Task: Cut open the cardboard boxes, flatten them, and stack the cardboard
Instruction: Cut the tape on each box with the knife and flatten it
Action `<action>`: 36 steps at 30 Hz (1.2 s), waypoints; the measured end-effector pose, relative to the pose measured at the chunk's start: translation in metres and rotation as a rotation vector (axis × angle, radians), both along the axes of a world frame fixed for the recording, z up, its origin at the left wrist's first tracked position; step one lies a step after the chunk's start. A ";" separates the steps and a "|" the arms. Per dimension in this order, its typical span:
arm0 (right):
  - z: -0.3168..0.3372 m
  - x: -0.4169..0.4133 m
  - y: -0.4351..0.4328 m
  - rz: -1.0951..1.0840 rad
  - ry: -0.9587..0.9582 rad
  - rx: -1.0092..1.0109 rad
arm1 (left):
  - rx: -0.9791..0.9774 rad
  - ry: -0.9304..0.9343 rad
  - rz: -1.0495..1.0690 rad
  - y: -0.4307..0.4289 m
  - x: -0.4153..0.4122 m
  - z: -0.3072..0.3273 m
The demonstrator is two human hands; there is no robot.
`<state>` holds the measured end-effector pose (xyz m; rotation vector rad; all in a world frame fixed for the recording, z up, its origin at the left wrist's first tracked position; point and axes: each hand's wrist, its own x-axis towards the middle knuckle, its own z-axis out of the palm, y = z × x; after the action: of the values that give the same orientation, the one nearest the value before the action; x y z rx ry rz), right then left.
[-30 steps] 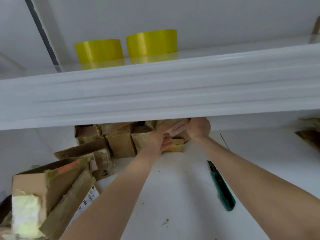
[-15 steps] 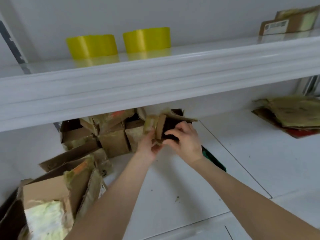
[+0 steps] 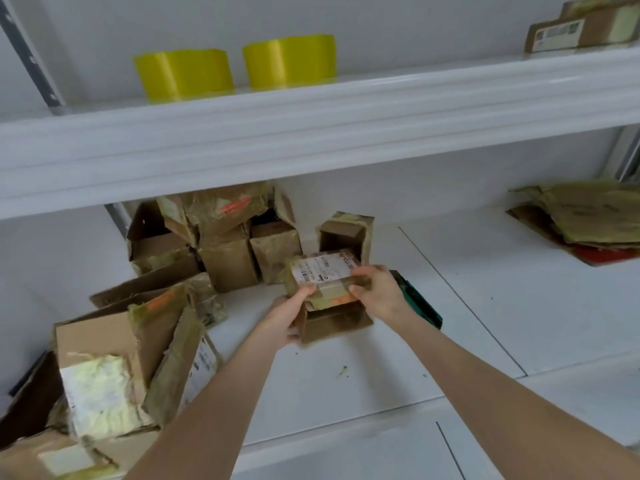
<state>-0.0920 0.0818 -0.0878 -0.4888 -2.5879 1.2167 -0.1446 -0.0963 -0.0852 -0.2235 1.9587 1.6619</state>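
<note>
I am holding a small box (image 3: pixel 325 271) between both hands, lifted just above the tabletop (image 3: pixel 485 306); my left hand (image 3: pixel 287 317) is clamped on its near-left side with the thumb on top, and my right hand (image 3: pixel 375 292) is gripping its right end, fingers curled over the edge. A white label is facing up on the box, and a brown flap is hanging open beneath it. Just behind the box, an open box (image 3: pixel 346 235) is standing on the tabletop, and left of that a cluster of taped boxes (image 3: pixel 225 244) is crowding under the shelf (image 3: pixel 311 133). Farther left of the box I am holding, toward me, a heap of opened boxes (image 3: pixel 121 358) is leaning together. Just right of my right hand a green knife (image 3: pixel 420 303) is lying on the tabletop, partly hidden by my wrist. Well to the right of the box, a stack (image 3: pixel 588 220) of flattened cardboard is lying on the tabletop. On the shelf above, two yellow rolls (image 3: pixel 235 65) are standing side by side, with another box (image 3: pixel 581 27) at its right end.
</note>
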 end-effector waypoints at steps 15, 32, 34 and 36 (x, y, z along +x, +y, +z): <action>0.020 -0.015 0.001 -0.025 -0.043 -0.790 | 0.183 0.301 -0.115 -0.046 0.005 0.008; 0.005 -0.033 0.016 0.272 -0.196 -0.938 | 0.129 0.410 -0.075 -0.058 0.016 0.002; 0.003 -0.026 0.006 0.326 -0.189 -0.921 | 0.052 0.417 -0.113 -0.058 0.016 0.000; 0.004 -0.020 -0.002 0.307 -0.141 -0.910 | 0.022 0.393 -0.097 -0.058 0.015 0.004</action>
<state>-0.1125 0.0802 -0.0838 -0.3268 -2.1125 2.5387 -0.1295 -0.1546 -0.0810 0.2221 2.1887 1.7629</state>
